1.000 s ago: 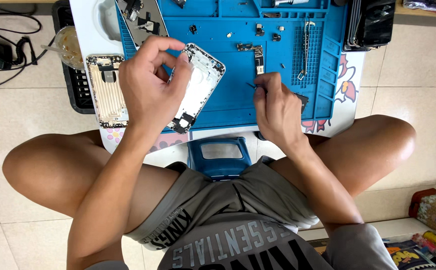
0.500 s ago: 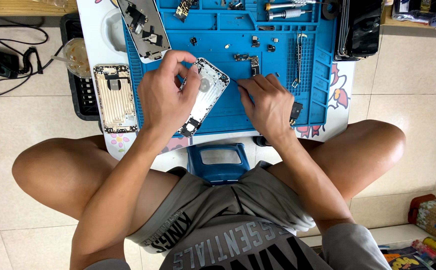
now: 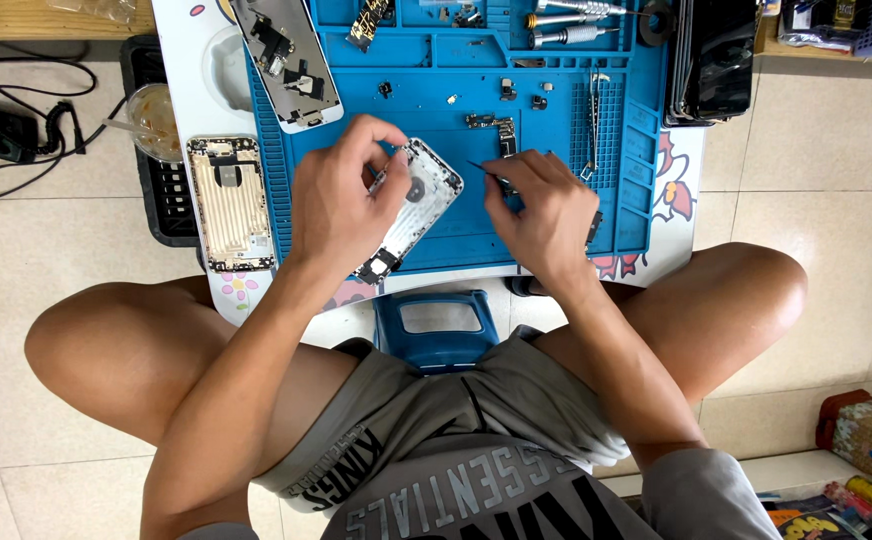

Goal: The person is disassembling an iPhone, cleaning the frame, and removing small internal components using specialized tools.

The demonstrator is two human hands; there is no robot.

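Two hands are at work over the blue mat (image 3: pixel 576 100) on the low desk (image 3: pixel 191 60), and between them lies the opened phone shell (image 3: pixel 418 205), tilted, its bare inside facing up. I judge it light and stiff but thin-walled, with small exposed parts inside that would bend or tear easily, so I would hold it only by its long edges and keep off the inner face. My left hand (image 3: pixel 336 205) does roughly that: its fingers (image 3: pixel 381 135) are curled over the upper corner and side of the shell, closed on it and steadying it against the mat. My right hand (image 3: pixel 546 215) sits just beside the shell, its fingers pinched tight on a thin dark tool (image 3: pixel 484 172) whose tip points toward the shell's upper edge; whether the tip touches it, I cannot tell. A second, gold shell (image 3: pixel 231 205) lies well apart on the left.
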